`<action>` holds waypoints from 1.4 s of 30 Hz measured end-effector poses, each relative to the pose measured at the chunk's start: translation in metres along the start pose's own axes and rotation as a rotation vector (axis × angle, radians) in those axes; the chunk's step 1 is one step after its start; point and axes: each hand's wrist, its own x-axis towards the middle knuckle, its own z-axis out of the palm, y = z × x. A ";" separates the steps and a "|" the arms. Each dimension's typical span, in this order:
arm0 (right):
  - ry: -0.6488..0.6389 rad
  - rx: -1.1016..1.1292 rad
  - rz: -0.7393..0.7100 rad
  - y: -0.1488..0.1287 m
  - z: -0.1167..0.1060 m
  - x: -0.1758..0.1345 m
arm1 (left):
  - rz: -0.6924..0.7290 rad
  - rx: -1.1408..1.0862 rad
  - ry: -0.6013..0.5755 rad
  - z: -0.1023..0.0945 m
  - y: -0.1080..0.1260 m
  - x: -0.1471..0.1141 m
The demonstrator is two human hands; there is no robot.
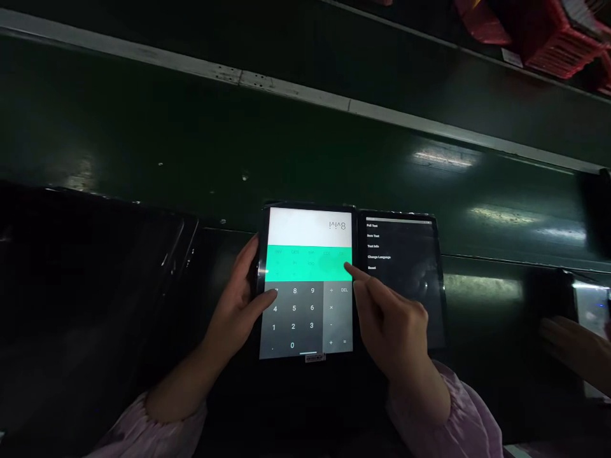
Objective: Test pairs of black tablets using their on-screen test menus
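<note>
A lit tablet (293, 318) stands in front of me, showing a calculator keypad with a green function panel and a white strip on top. My left hand (233, 312) grips it by the left edge, thumb over the glass near the 7 key, other fingers behind. With the index finger stretched out, my right hand (394, 324) touches or nearly touches the right side of the green panel. The rest of its fingers are curled and hold nothing visible. Just behind that hand, a second tablet (401, 238) displays a dark menu with "Full Test" at the top.
Dark green bench surface (191, 140) stretches away, crossed by a pale metal strip (291, 92). At far right, another person's hand (573, 346) is beside a bright-screened device (592, 305). Red baskets (558, 44) sit at the upper right. A dark glossy shape (95, 273) fills the left.
</note>
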 end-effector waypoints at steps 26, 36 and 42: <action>0.085 -0.090 0.052 0.044 -0.040 0.013 | 0.076 0.035 0.146 0.002 -0.001 0.011; 0.043 -0.066 0.106 0.076 -0.051 0.007 | 0.276 -0.107 0.221 0.016 -0.002 0.054; 0.206 -0.072 0.182 0.093 -0.072 -0.004 | 0.181 -0.105 0.232 0.024 0.012 0.065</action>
